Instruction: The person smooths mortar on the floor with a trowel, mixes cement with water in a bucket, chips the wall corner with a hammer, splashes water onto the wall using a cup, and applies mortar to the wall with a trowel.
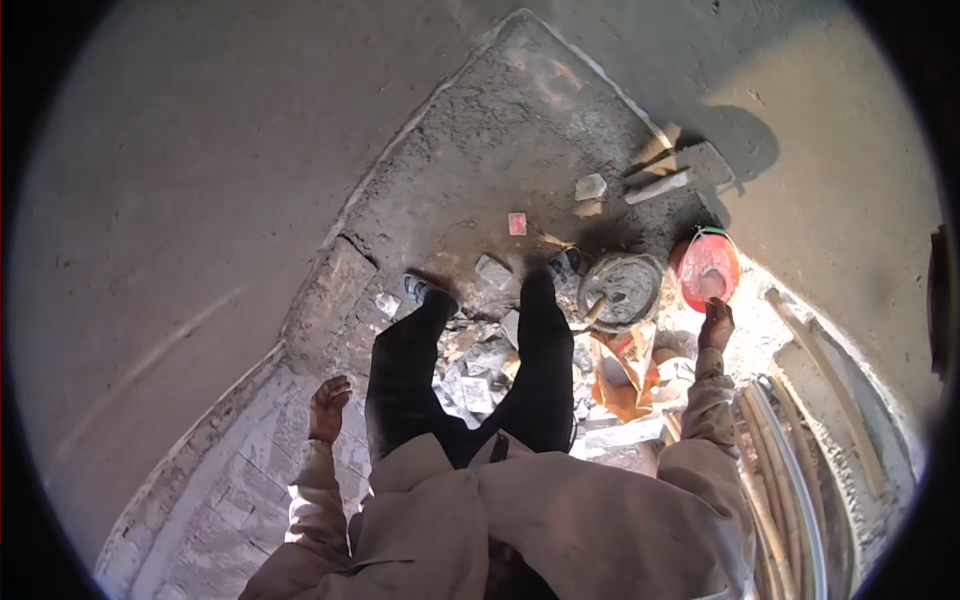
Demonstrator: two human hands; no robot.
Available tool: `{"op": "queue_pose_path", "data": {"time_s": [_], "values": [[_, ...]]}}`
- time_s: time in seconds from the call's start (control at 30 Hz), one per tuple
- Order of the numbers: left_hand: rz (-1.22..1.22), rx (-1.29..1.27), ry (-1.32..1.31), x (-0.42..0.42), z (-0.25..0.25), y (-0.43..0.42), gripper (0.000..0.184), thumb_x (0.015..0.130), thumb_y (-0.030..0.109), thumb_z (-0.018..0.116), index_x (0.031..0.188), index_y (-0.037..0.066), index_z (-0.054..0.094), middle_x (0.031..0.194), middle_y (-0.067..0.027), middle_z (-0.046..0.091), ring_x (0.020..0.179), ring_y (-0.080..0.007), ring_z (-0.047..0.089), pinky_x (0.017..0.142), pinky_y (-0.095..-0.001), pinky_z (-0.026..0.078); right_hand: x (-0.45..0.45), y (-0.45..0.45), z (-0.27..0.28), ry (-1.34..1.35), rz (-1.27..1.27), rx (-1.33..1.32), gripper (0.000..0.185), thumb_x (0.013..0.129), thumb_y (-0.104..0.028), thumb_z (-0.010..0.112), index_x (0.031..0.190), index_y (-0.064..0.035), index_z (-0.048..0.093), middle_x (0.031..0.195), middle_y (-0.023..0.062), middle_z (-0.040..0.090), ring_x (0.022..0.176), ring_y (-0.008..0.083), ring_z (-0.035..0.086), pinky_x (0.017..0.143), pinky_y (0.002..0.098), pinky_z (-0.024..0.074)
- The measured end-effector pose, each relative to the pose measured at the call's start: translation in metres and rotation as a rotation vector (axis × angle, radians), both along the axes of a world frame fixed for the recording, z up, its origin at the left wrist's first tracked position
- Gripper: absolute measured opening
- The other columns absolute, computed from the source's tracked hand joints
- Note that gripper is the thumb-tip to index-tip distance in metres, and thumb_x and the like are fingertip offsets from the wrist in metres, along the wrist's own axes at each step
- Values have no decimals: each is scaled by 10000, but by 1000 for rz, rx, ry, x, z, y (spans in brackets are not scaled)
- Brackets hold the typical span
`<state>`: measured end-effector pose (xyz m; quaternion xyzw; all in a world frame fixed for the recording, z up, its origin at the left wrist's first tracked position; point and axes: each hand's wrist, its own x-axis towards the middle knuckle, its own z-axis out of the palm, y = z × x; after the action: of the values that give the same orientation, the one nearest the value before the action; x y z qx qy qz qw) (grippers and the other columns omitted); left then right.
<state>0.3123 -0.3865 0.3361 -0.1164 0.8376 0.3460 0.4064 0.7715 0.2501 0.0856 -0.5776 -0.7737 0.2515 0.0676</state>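
Note:
My left hand (330, 406) hangs at my left side, away from any object. Its fingers are loosely bent and a little apart, and I see nothing in them. My right hand (716, 324) is at the near edge of a red bucket (690, 268), with its fingers drawn together. Whether they grip the bucket's handle or something small cannot be made out. Pale material shows inside the bucket, and a green patch marks its far rim. Left of it stands a round pan (640, 312) of grey mortar with a wooden handle (596, 308) in it.
Rubble (475, 365) lies between my legs. A torn orange-brown bag (622, 385) sits below the pan. Long poles (780, 480) lie at the lower right. A pinkish brick piece (517, 223), a pale block (591, 187) and boards (660, 187) lie ahead, between the walls (180, 180).

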Motion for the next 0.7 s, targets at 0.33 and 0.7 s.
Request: {"op": "queue_pose_path", "data": {"time_s": [0.33, 0.7], "values": [[241, -116, 174, 143, -77, -195, 304, 826, 214, 586, 1077, 74, 686, 1055, -160, 705, 974, -308, 682, 869, -378, 539, -336, -160, 184, 231, 700, 52, 163, 893, -97, 664, 1027, -6, 679, 929, 165, 679, 853, 303, 665, 748, 398, 529], [1310, -109, 338, 219, -107, -302, 237, 832, 147, 644, 1035, 42, 705, 984, -136, 729, 930, -252, 696, 853, -340, 532, -650, -486, 245, 426, 1458, 31, 140, 923, -117, 642, 1003, -8, 681, 938, 138, 679, 840, 274, 658, 789, 369, 520]]}}
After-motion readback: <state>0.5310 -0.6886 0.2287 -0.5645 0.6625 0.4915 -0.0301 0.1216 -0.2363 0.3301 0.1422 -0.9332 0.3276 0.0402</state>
